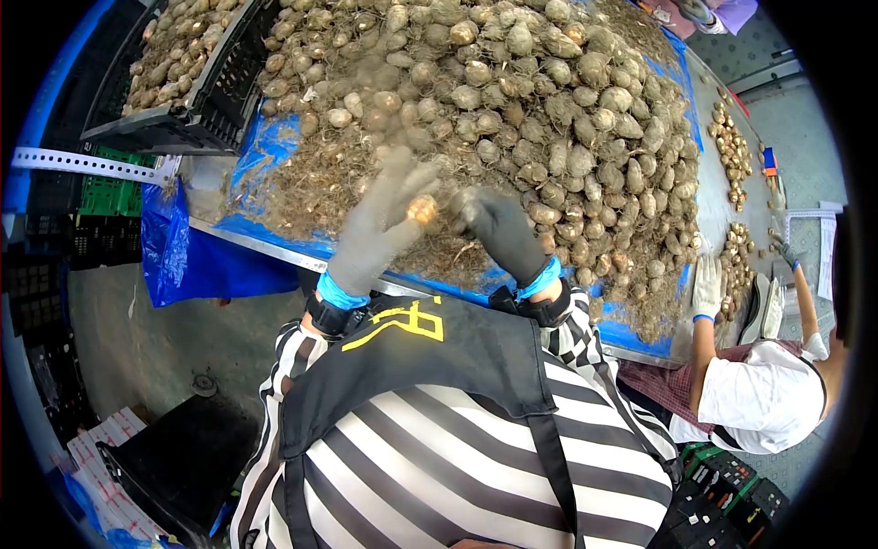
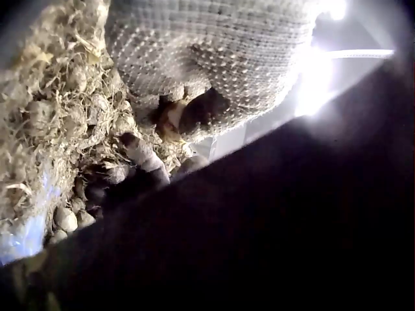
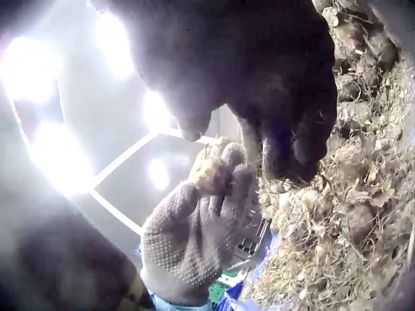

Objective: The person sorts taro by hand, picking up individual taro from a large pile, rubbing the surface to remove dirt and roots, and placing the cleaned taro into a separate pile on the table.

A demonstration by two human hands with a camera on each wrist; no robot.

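Note:
In the head view my left hand (image 1: 380,224), in a pale grey dotted glove, holds a small taro corm (image 1: 422,209) with a bare yellowish face. The right wrist view shows that corm (image 3: 209,175) pinched between the thumb and fingers of the left glove (image 3: 188,240). Close to it is my right hand (image 1: 501,231), in a dark glove and slightly blurred. Its thumb and bent fingers (image 3: 285,142) stand apart, with thin root fibres at the fingertips. Beneath both hands lies a layer of shed root hair (image 1: 311,206).
A large heap of hairy taro corms (image 1: 549,110) covers the table over blue sheeting (image 1: 265,151). At the back left stands a black crate (image 1: 219,101) full of corms. To the right, another person's gloved hand (image 1: 707,288) rests near rows of cleaned corms (image 1: 732,165).

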